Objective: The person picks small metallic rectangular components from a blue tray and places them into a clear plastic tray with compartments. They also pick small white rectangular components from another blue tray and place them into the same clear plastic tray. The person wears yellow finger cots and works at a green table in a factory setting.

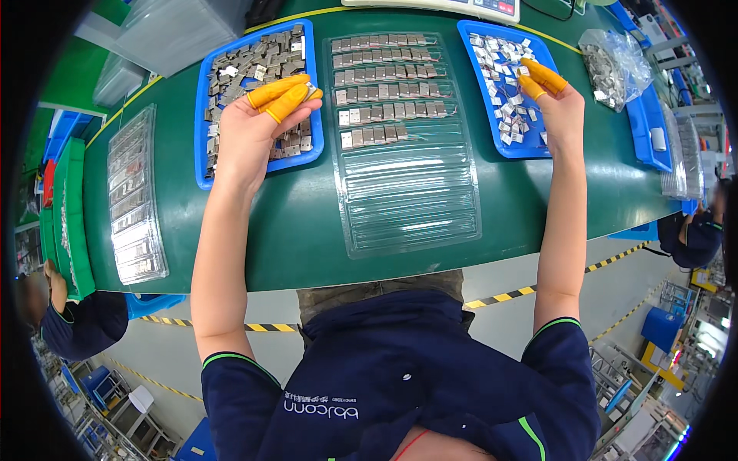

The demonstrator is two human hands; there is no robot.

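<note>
My left hand (265,115), with yellow finger cots on its fingers, is closed in a pinch on a small metal connector (311,91). It hovers over the right side of a blue tray (202,154) heaped with metal USB-type connectors (246,61). Yellow cots also cover fingers of my right hand (557,100), which pinches a small white connector (524,71) above a second blue tray (470,46) of loose white connectors (507,127). Between the hands lies a clear plastic blister tray (407,207); metal connectors fill its far rows, the nearest filled row only partly.
Another clear blister tray (134,200) lies at the left beside a green bin (73,223). A scale (492,6) stands at the back. To the right are a plastic bag of parts (611,73) and a blue box (649,131). Other people sit at both sides.
</note>
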